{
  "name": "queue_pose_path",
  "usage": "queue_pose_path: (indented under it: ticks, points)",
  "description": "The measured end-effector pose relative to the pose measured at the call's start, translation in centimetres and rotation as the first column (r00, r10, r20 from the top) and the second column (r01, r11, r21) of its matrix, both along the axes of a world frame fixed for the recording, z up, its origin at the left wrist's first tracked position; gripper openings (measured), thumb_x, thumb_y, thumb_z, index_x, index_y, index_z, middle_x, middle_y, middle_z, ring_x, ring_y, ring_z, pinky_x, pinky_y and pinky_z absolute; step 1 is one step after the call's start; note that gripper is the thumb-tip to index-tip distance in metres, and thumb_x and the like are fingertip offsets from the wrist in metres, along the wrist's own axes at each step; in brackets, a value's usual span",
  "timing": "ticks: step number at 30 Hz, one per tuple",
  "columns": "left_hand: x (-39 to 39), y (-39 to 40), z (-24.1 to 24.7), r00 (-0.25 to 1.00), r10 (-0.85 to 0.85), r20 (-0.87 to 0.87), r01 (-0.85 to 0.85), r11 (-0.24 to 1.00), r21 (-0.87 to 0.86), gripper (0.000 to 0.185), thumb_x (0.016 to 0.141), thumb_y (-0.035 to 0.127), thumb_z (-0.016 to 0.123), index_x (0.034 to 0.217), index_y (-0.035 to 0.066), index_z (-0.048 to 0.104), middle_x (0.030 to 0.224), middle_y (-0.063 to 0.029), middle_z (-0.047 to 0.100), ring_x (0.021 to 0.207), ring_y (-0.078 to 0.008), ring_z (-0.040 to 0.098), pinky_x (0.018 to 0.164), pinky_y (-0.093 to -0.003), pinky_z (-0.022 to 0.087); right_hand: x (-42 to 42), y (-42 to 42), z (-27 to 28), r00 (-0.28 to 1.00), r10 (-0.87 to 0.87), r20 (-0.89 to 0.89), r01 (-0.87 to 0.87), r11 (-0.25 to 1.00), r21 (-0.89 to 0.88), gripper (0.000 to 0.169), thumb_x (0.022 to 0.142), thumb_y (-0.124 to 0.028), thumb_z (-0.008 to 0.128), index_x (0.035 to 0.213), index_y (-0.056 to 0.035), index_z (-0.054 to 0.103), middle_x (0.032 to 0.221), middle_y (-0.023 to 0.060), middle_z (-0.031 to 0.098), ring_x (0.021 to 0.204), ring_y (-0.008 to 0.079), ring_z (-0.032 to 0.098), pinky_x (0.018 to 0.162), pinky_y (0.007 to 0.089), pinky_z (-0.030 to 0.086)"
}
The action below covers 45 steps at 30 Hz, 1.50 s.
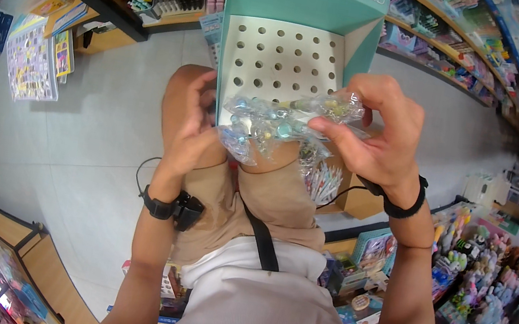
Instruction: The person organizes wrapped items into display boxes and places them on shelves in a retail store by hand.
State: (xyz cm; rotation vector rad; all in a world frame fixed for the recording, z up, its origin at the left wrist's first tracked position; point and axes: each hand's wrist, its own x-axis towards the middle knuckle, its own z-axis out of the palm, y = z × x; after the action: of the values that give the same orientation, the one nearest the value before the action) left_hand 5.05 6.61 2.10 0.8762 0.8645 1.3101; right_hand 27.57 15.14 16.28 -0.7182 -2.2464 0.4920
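A teal cardboard display box (309,7) rests over my knees, with a white insert (283,59) punched with rows of round holes. Several pens in clear plastic wrappers (287,115), with charms attached, lie across the box's near end and hang over its edge. My right hand (379,130) pinches one wrapped pen (334,108) at its charm end between thumb and fingers. On the other side, my left hand (194,121) grips the left wall of the box near its front corner, its fingers partly hidden. The lower tips of the pens are hard to make out.
Shelves of pens (178,1) stand beyond the box, and more stocked shelves (450,50) curve around the right. A cardboard box (360,198) and a bunch of wrapped pens (323,182) sit beside my right knee. Plush charms (485,279) fill a display at lower right. A wooden cabinet (53,272) stands lower left.
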Motion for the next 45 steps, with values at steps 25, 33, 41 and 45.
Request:
queue_pose_path:
  ticks: [25,33,41,45]
  points:
    - [-0.3,-0.2,-0.2,1.0,-0.019,0.001,0.019,1.0,-0.016,0.08,0.077,-0.002,0.053,0.144,0.008,0.01,0.122,-0.0148,0.04,0.106,-0.0218,0.054,0.091,-0.0305,0.043,-0.7,0.1,2.0,0.984,0.035,0.173,-0.034,0.999,-0.009,0.018,0.069,-0.008,0.075,0.082,-0.0037,0.065,0.083,0.0077,0.066,0.072,0.0256,0.061,0.062,0.0334,0.049]
    - [-0.3,-0.1,0.2,1.0,-0.03,-0.006,0.03,0.999,-0.019,0.079,0.077,-0.003,0.053,0.143,0.008,0.012,0.121,-0.0146,0.04,0.106,-0.0213,0.053,0.09,-0.0305,0.043,-0.6,0.4,1.0,0.969,0.056,0.241,-0.042,0.997,-0.062,0.014,0.066,-0.005,0.075,0.074,-0.0034,0.064,0.086,0.0081,0.068,0.075,0.0259,0.062,0.063,0.0324,0.05]
    - [-0.4,-0.3,0.2,0.999,-0.022,-0.023,0.021,0.999,-0.025,0.077,0.079,-0.003,0.053,0.143,0.008,0.013,0.121,-0.0146,0.04,0.106,-0.0207,0.053,0.09,-0.0306,0.043,-0.4,0.2,0.4,0.98,0.063,0.191,-0.014,0.968,-0.25,0.014,0.067,-0.005,0.075,0.078,-0.0031,0.066,0.09,0.0105,0.068,0.081,0.0285,0.063,0.069,0.0339,0.05]
    - [-0.3,-0.1,0.0,0.999,-0.022,-0.042,0.022,1.0,-0.016,0.077,0.079,-0.002,0.054,0.143,0.008,0.013,0.12,-0.0143,0.041,0.106,-0.0211,0.054,0.09,-0.0306,0.043,-1.1,-0.9,2.5,0.982,-0.02,0.19,0.05,0.986,-0.156,0.014,0.066,-0.003,0.074,0.078,-0.0044,0.067,0.091,0.0103,0.068,0.082,0.0277,0.062,0.069,0.0333,0.05]
